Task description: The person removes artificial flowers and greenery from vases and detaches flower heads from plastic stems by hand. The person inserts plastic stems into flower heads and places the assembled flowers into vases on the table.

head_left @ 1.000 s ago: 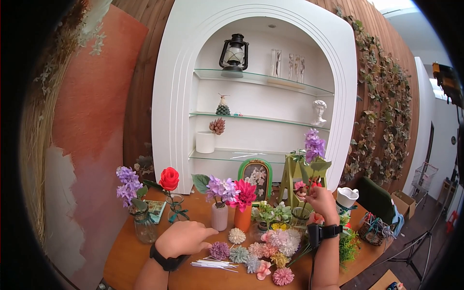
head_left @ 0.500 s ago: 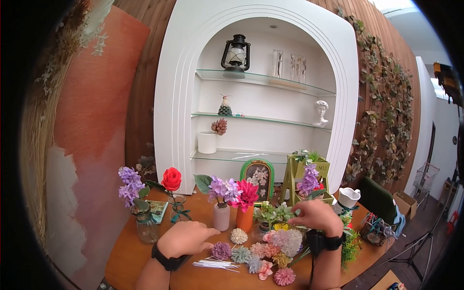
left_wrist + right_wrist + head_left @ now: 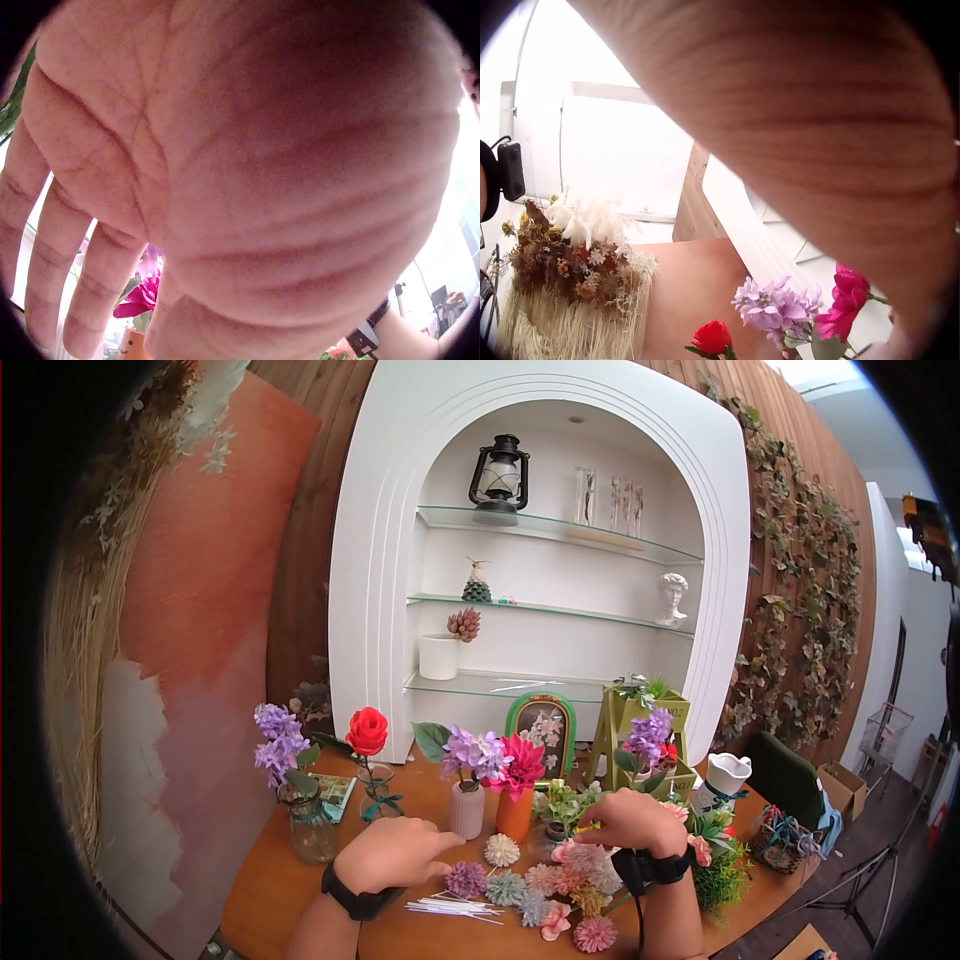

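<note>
In the lower left of the head view, the left hand (image 3: 395, 852) is palm down with loosely extended fingers and nothing in its grasp; its fingertips point right, near the pink ribbed vase (image 3: 467, 815). Toward the lower right, the right hand (image 3: 640, 822) bends at the wrist, its fingers aimed left beside a pale green plant (image 3: 568, 802); whether they hold anything I cannot tell. Between the hands, at lower center, lie loose flower heads (image 3: 541, 878), with white sticks (image 3: 455, 906) at their lower left. An orange vase (image 3: 514, 817) bearing a magenta flower (image 3: 522, 762) stands just right of the pink one. Left of center is a red rose (image 3: 367, 731); in the upper middle, a black lantern (image 3: 500, 478) occupies the white arched shelf (image 3: 385, 560).
</note>
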